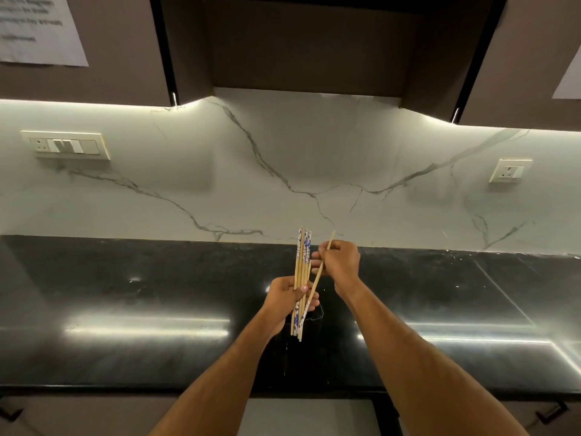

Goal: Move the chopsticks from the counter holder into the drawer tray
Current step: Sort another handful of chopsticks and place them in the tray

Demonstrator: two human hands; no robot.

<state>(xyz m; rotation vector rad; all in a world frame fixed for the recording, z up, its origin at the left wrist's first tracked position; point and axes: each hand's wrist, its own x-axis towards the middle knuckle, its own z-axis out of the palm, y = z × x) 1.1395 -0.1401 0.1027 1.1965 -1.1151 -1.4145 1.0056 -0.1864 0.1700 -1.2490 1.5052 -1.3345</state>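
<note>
No legible text, brand, number or sign appeared in the head view. A white paper sheet (41,26) was fixed to the upper cabinet door (125,58), above and to the left of the switch panel (66,145); it carried several printed lines, all too blurred to be read. A second pale sheet (570,80) showed only a corner at the frame's right edge, far right of the switch panel, with no print visible. The switch panel itself and the single wall socket (511,170), well to its right on the marbled wall, bore no readable markings. The blue pattern on the chopsticks (301,262), below and to the right of the switch panel, was ornament, not lettering.
</note>
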